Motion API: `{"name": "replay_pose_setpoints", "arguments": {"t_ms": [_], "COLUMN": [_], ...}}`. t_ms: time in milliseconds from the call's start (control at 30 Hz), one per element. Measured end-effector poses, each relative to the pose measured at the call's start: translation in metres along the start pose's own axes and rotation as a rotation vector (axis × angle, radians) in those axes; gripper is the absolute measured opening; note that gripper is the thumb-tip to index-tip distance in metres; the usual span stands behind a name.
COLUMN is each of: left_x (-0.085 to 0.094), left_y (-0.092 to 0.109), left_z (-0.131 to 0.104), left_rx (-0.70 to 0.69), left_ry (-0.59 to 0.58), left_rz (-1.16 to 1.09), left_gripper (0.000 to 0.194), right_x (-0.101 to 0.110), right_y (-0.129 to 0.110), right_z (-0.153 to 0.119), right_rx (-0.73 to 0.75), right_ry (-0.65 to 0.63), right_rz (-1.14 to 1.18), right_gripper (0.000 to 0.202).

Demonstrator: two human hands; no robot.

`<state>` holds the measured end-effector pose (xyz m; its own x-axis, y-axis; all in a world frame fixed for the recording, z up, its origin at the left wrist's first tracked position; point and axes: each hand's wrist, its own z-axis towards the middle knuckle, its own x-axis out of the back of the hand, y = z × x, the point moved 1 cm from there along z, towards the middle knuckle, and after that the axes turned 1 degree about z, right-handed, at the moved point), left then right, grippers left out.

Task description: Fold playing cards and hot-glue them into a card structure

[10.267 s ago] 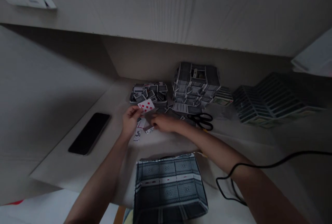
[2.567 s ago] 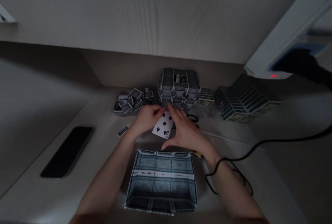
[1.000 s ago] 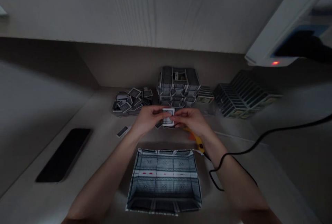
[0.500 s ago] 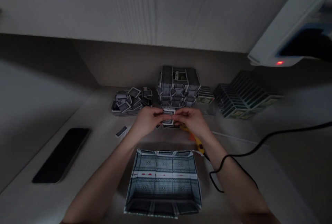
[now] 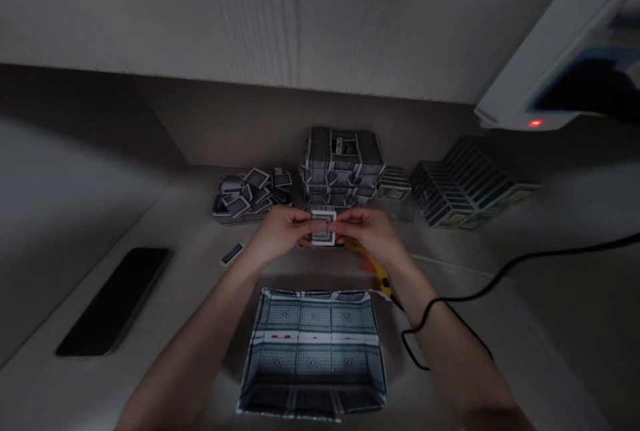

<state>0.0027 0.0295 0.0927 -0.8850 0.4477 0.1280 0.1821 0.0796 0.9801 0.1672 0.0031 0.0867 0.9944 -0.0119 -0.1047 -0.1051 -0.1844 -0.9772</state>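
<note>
A small patterned card piece [image 5: 324,230] with a white border is pinched between both my hands, above the table. My left hand [image 5: 287,230] grips its left edge, and my right hand [image 5: 361,228] grips its right edge. Closer to me sits an open box made of patterned cards [image 5: 315,351]. Just beyond my hands stands a block-like card structure [image 5: 345,161] with an opening in its top. To its left, a tray holds a heap of folded card pieces [image 5: 255,190].
A black phone [image 5: 115,301] lies at the left. A yellow tool [image 5: 381,278] with a black cable rests beside my right forearm. Green-edged card stacks [image 5: 473,184] stand at the back right, under a power strip [image 5: 537,44] with a red light. A small dark piece [image 5: 232,254] lies left.
The card piece between my hands has turned to show more of its patterned face. My hands have barely moved, and the whole view has shifted slightly.
</note>
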Motion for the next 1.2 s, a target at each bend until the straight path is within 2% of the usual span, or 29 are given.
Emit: {"name": "replay_pose_setpoints", "arguments": {"t_ms": [167, 567, 733, 867, 1033, 1200], "left_x": [0.0004, 0.0004, 0.0058, 0.0074, 0.005, 0.0002], "left_y": [-0.002, 0.0018, 0.0043, 0.0018, -0.0026, 0.0003], "left_z": [0.0009, -0.0009, -0.0026, -0.0009, 0.0025, 0.0019], "left_rx": [0.024, 0.013, 0.053, 0.075, 0.055, 0.034], "left_ry": [-0.009, 0.07, 0.019, -0.012, 0.015, 0.07], "left_rz": [-0.047, 0.001, -0.153, -0.178, -0.153, -0.139], "left_gripper": [0.029, 0.029, 0.028, 0.028, 0.03, 0.029], "right_x": [0.0002, -0.0035, -0.0041, -0.0055, -0.0071, -0.0073], "right_y": [-0.001, -0.0011, -0.001, -0.0001, -0.0013, 0.003], "right_z": [-0.0008, -0.0021, -0.0014, -0.0016, -0.0026, -0.0017], "right_rx": [-0.009, -0.008, -0.01, -0.013, -0.014, 0.019], "right_ry": [-0.001, 0.011, 0.004, -0.006, 0.068, 0.063], "right_rz": [0.008, -0.001, 0.004, 0.001, 0.002, -0.013], "right_gripper": [0.031, 0.026, 0.026, 0.024, 0.023, 0.021]}}
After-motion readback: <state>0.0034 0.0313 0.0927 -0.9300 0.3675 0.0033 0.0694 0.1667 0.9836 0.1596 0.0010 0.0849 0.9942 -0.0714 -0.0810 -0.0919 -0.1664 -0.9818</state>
